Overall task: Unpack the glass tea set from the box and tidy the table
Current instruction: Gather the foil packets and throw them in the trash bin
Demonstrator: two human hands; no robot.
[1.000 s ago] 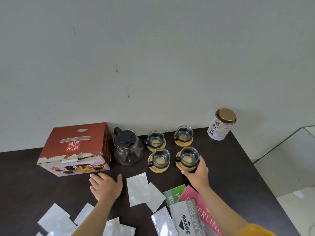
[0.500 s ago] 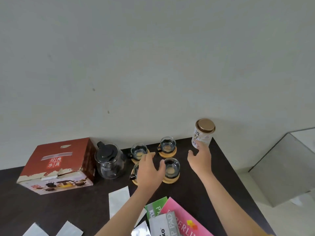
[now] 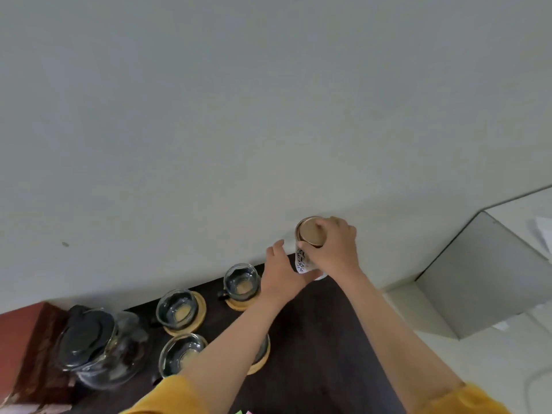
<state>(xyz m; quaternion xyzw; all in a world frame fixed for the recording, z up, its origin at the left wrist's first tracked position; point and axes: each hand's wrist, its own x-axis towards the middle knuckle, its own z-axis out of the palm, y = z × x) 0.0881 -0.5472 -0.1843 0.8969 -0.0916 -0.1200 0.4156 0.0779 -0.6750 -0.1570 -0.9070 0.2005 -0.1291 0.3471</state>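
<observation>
A white tea canister [image 3: 302,259] with a brown lid [image 3: 310,233] stands at the table's far right corner. My right hand [image 3: 336,246] is closed over its lid and upper side. My left hand [image 3: 280,274] presses against its left side and base. A glass teapot [image 3: 98,348] with a black lid sits at the left. Glass cups on wooden coasters stand in the middle: one at the back [image 3: 242,282], one left of it [image 3: 179,309], one in front [image 3: 182,355]. Another coaster [image 3: 261,361] shows beneath my left forearm.
The red box [image 3: 21,348] lies at the far left beside the teapot. The dark table [image 3: 322,354] ends at the right, with a grey ledge [image 3: 478,279] beyond it. A pale wall stands directly behind the canister.
The camera has tilted up and closer. My right hand went from touching the canister's side to gripping its top. My left hand moved from the cups to the canister.
</observation>
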